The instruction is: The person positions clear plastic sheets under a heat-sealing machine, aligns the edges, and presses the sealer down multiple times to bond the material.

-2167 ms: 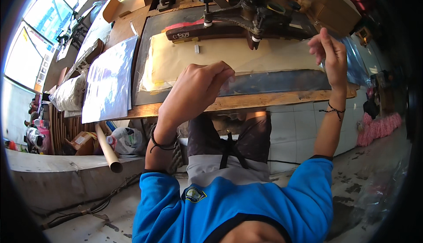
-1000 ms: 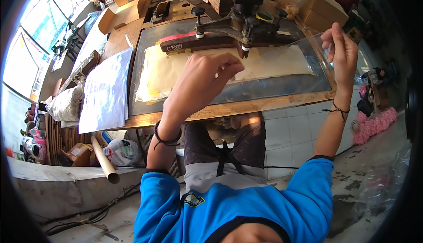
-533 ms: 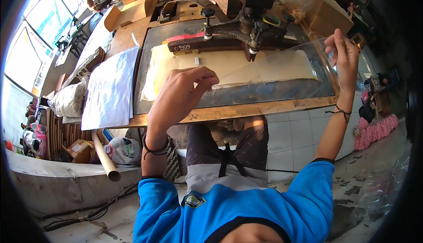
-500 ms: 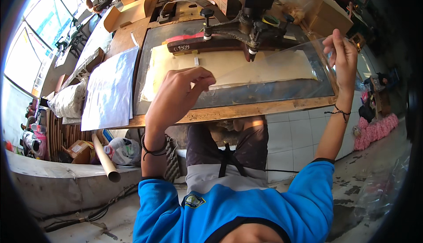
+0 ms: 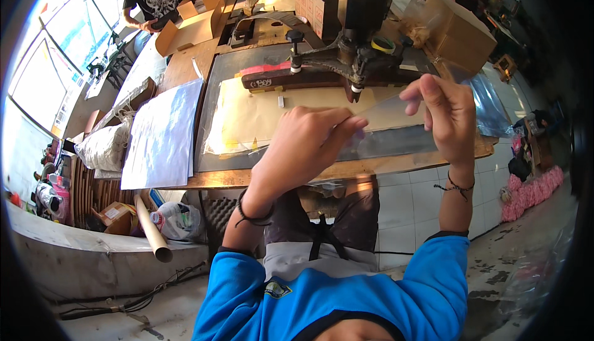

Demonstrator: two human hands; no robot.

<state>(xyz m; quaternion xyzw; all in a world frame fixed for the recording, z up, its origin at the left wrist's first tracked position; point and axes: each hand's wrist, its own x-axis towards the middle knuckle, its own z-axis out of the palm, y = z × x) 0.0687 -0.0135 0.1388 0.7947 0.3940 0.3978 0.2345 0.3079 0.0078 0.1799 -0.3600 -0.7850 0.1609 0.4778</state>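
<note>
A thin clear plastic sheet (image 5: 391,113) is stretched between my hands above the front of the dark work board (image 5: 396,143). My left hand (image 5: 309,146) pinches one side of it between thumb and fingers. On the other side, my right hand (image 5: 447,121) is raised with bent fingers closed at the sheet's edge; its grip is partly hidden. Beneath and beyond the sheet lies a long cream paper panel (image 5: 247,118) with yellowed tape. A dark wooden bar (image 5: 266,81) crosses its far edge, under a metal clamp frame (image 5: 334,59) with black knobs.
White sheets (image 5: 162,134) are stacked at the left, beside a bundle of white cord (image 5: 104,146). Glossy clear plastic (image 5: 487,103) lies at the right edge. Cardboard boxes (image 5: 461,35) stand behind. A person (image 5: 153,1) is at the far left. A cardboard tube (image 5: 153,230) leans below.
Both hands have come closer together: the left moved right, the right moved left and down. The plastic sheet went with them. My view has shifted slightly.
</note>
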